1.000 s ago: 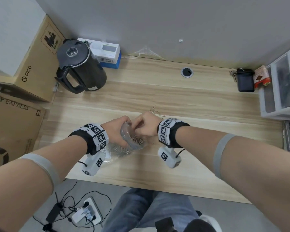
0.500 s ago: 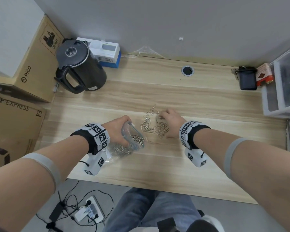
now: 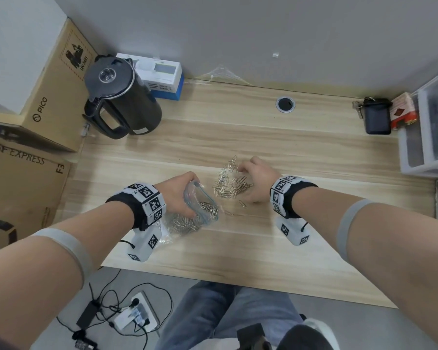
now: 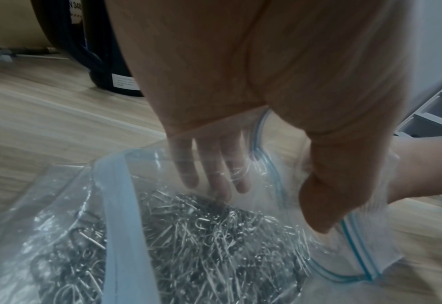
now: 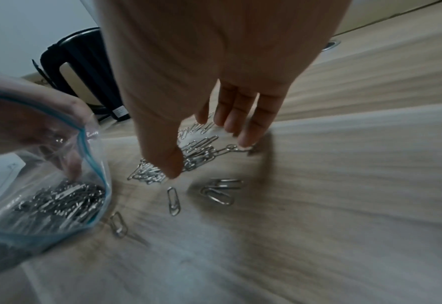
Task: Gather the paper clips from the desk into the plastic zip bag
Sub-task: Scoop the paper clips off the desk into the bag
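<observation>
The left hand (image 3: 177,195) holds the plastic zip bag (image 3: 197,213) by its blue-edged mouth, fingers curled over the rim and reaching inside while the thumb presses from outside, so this grip keeps the mouth propped wide. In the left wrist view the fingers (image 4: 209,172) show through the clear film, just above a thick heap of bagged paper clips (image 4: 214,246) that fills the lower part of the bag. The bag rests on the tabletop (image 3: 288,248), its mouth turned toward the right hand.

The right hand (image 3: 257,181) is just beside the bag's mouth, palm down, fingers spread and relaxed over the loose paper clips (image 3: 229,185). This grip is wide and holds nothing; in the right wrist view the fingertips (image 5: 246,139) touch the far edge of the pile and the thumb comes down on its near side. A few single clips lie apart from the pile, between this hand and the bag, one (image 5: 173,201) just short of the thumb.

Well beyond the left hand stands a black electric kettle (image 3: 122,97), with a white and blue box (image 3: 162,77) behind it.
</observation>
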The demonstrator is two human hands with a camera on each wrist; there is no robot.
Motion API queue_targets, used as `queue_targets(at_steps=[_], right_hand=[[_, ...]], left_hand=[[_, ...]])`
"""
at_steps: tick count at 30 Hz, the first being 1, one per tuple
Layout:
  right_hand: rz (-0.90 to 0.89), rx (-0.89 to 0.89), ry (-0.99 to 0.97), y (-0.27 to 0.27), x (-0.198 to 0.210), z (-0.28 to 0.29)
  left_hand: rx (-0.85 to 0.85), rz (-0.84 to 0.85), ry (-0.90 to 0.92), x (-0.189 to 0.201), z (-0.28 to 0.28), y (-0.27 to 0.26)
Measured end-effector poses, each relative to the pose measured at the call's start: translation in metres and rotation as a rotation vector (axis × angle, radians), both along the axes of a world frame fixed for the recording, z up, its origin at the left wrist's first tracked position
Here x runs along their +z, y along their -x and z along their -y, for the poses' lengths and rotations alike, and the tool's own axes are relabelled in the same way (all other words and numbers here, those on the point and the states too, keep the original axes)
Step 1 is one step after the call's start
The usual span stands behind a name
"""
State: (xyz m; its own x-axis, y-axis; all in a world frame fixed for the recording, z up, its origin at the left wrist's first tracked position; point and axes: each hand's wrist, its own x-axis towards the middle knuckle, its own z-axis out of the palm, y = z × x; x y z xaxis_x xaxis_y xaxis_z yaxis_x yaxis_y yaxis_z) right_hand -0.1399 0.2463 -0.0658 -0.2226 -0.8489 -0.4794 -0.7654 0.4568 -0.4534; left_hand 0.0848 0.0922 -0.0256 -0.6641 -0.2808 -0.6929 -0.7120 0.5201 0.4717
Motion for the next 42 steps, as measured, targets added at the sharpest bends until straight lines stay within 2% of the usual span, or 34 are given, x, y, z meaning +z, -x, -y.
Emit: queue_targets(at_steps=[8,18,28,38,42], right_hand=[[0.000,0.096,-0.110,0.005,-0.004,-0.006],[0.033,-0.007,-0.144,0.023,0.003,-0.017],[0.110,-0.031,-0.013,-0.009,-0.006,0.003],[-0.055,0.108,-0.034,-0.014,-0.007,-0.005],[-0.069,0.086,-0.003,-0.030,-0.013,-0.002]], left_hand=[[-0.001,-0.009,0.000,0.000,-0.001,-0.001],[-0.005,0.020,0.008,0.002,0.000,-0.001],[-0.022,0.016,0.018,0.002,0.001,-0.001],[-0.007,0.017,0.020,0.001,0.000,-0.003],[-0.005,0.013,0.018,0.001,0.000,-0.003]])
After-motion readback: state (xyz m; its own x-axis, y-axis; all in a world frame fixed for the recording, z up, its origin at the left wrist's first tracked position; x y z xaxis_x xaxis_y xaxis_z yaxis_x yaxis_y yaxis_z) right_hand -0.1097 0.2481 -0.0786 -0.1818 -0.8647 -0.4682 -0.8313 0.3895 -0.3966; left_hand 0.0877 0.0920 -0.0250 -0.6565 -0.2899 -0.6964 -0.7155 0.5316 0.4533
